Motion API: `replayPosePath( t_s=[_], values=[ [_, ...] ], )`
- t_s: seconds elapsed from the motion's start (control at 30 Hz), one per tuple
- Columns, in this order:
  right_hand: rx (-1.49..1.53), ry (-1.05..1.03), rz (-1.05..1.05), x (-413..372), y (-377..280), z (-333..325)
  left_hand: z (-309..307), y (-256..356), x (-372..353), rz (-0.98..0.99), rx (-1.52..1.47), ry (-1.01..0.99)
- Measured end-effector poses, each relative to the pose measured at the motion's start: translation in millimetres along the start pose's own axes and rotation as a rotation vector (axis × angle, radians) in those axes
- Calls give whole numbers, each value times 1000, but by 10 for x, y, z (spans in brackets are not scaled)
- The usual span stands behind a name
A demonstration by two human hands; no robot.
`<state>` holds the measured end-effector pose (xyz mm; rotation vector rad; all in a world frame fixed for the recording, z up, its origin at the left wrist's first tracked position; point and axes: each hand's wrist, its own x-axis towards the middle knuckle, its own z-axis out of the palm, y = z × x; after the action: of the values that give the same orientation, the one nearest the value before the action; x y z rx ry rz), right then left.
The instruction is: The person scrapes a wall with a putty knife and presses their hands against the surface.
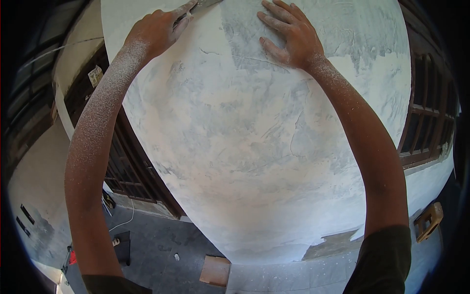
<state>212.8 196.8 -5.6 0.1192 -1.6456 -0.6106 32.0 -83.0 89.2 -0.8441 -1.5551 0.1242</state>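
Observation:
A wall [235,147] with patchy white and grey plaster fills the middle of the view. At the top left, my left hand [159,30] is closed around the handle of a scraper [205,4], whose metal blade is partly cut off by the upper edge. My right hand [293,34] is raised at the top with its fingers spread against the plaster, holding nothing. White dust covers both hands and the left forearm. Fine cracks show in the plaster between and below the hands.
Dark wooden window frames [425,110] stand at the right, with a wooden stool [429,221] below. A dark-framed opening [129,169] is at the left. On the grey floor [161,240] lie a flat cardboard piece [215,270] and a white cable [128,219].

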Motion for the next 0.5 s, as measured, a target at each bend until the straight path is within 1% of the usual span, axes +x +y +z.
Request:
replayPosePath(
  t_s=[0.03, 0.1, 0.17, 0.23, 0.3, 0.43, 0.5],
  values=[
    [-1, 5, -2, 7, -11, -2, -53, 38, -32, -1, 4, 4],
    [-10, -4, -11, 0, -1, -13, -129, 123, -134, 56, 27, 79],
    [-24, 0, -13, -5, 19, -13, -144, 113, -124, 61, 3, 61],
    [-23, 1, -21, 3, 3, 6, -73, 61, -106, 59, -17, 30],
    [34, 10, 3, -7, 1, -12, 2, 34, -7, 61, -67, 95],
    [22, 15, -6, -20, 20, 22, -54, 32, 62, 11, -43, 91],
    [-110, 149, -46, -34, 76, 132, -93, 82, -22, 10, -63, 9]
  ],
)
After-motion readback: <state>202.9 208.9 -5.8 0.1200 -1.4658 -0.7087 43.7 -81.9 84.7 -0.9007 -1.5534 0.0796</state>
